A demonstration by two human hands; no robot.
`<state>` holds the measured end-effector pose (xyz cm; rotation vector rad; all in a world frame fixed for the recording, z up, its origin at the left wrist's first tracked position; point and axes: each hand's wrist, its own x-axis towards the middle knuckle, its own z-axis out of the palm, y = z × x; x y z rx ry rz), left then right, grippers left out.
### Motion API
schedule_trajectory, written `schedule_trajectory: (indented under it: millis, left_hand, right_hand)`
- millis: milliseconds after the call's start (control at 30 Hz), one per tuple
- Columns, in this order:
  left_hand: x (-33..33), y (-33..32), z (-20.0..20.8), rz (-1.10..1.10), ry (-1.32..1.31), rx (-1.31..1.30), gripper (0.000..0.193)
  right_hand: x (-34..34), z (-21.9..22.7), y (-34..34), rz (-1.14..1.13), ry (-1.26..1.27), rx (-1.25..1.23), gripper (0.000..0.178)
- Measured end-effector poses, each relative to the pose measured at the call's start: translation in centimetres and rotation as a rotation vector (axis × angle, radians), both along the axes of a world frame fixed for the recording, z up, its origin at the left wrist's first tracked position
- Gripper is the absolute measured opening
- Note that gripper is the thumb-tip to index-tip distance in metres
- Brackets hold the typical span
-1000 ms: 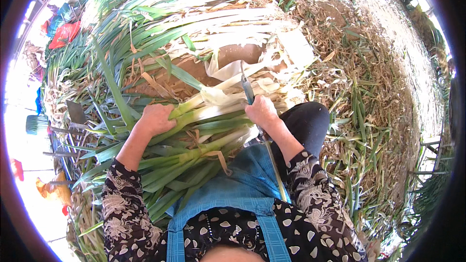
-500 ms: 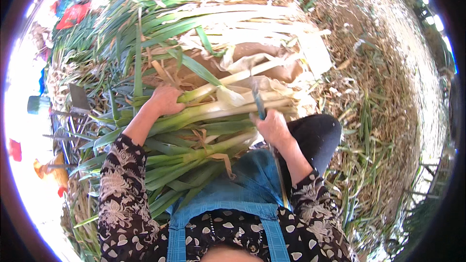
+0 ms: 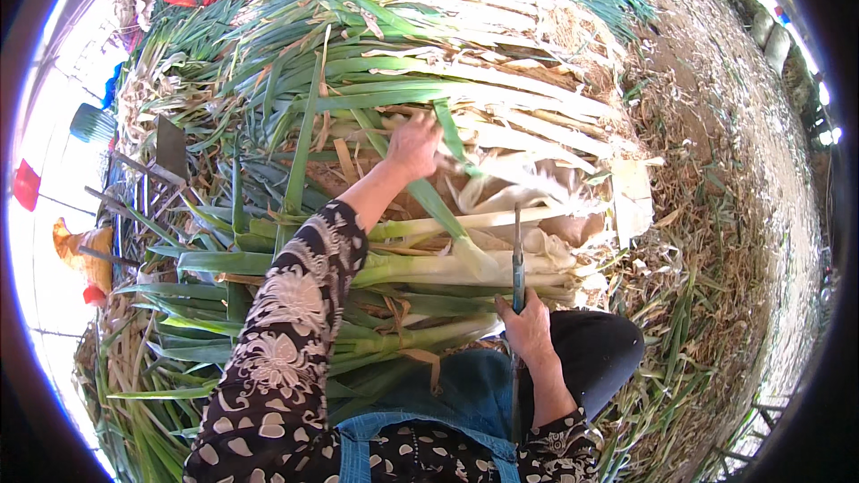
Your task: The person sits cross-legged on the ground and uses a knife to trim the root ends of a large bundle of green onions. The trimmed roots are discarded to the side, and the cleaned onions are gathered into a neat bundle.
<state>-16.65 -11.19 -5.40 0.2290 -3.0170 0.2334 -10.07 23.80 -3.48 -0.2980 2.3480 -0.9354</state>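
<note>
My left hand reaches over the leeks toward the far pile, its fingers partly smeared by motion. What it holds, if anything, I cannot make out. A blurred pale strip of leek skin lies just right of it. My right hand is closed around a slim blue tool with a thin grey tip pointing away from me; a hose-like line trails below the hand. Between my hands, a pale-stemmed leek lies above a thicker bundle of leeks. More leafy leeks lie near my lap.
A large row of leeks spreads across the far side, white ends to the right. Dry husks and leaf scraps litter the ground at right. Metal bars with a grey plate stand at left. My dark-clad knee is beside my right hand.
My left hand has left the near leeks and moved forward and right. The view has shifted, showing more of the far pile. My right hand still grips the slim tool, its tip now upright.
</note>
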Motion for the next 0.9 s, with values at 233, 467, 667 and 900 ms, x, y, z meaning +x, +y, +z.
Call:
schedule_trajectory:
  millis: [233,467,667,900]
  left_hand:
    - [-3.7,-3.6,3.7,0.026,0.264,0.2,0.046]
    - [-5.7,-5.1,1.4,0.13,-0.011,0.029,0.059]
    - [2.6,1.5,4.5,0.034,0.137,0.029,0.025]
    - [13.3,9.9,6.7,0.091,0.116,0.196,0.035]
  right_hand:
    - [1.2,1.8,-0.6,0.051,-0.076,-0.005,0.042]
    - [0.5,0.8,-0.6,0.117,0.002,-0.043,0.045]
    - [0.9,-0.3,0.3,0.109,0.015,-0.005,0.049]
    - [2.5,1.0,2.5,0.126,0.034,-0.002,0.054]
